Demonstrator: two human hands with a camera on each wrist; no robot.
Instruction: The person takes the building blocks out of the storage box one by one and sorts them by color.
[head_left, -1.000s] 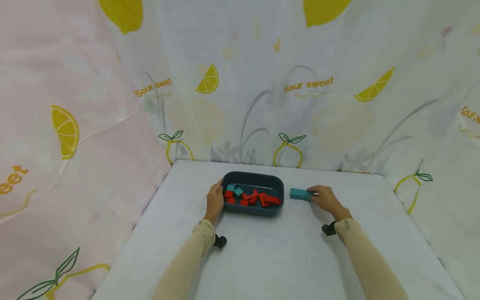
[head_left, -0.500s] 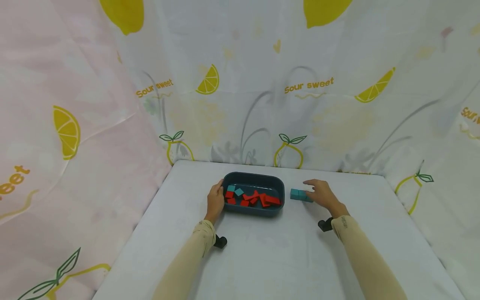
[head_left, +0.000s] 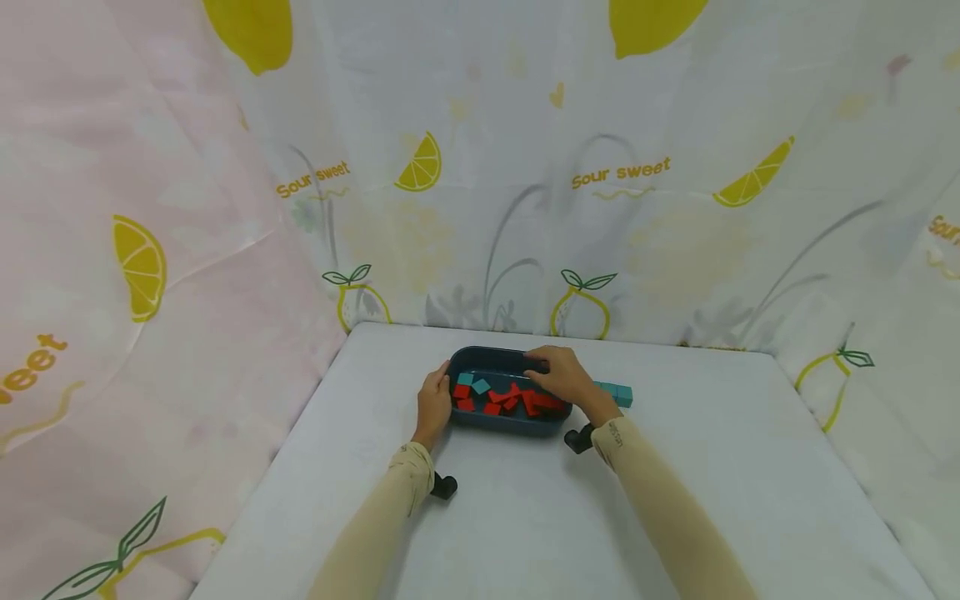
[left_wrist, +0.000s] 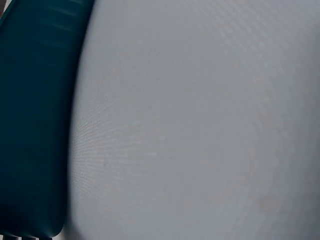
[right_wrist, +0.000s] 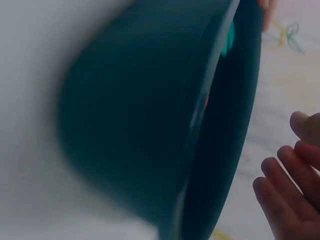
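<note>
A dark teal plastic bin (head_left: pixel 498 422) stands on the white table, its wall (left_wrist: pixel 35 125) filling the left side of the left wrist view. My left hand (head_left: pixel 433 404) holds the bin's left end at the rim. Inside lie several red blocks (head_left: pixel 492 409) and a couple of teal blocks (head_left: pixel 481 387). Over the bin's right end hovers my right hand (head_left: pixel 558 373), fingers spread and nothing between them; in the right wrist view its fingertips (right_wrist: pixel 270 167) are apart from the rim. Right of the bin, a row of teal cubes (head_left: pixel 624 395) is partly hidden by my right wrist.
The white table (head_left: pixel 495 517) extends in front of the bin and to both sides. Behind it and along the sides hangs a lemon-print cloth (head_left: pixel 480 167). A black wrist camera (head_left: pixel 579 439) sits under my right wrist, close to the bin's near right corner.
My right hand has let go of the teal cube row and moved left over the bin. The cubes stay in their row. My left hand keeps its place at the bin.
</note>
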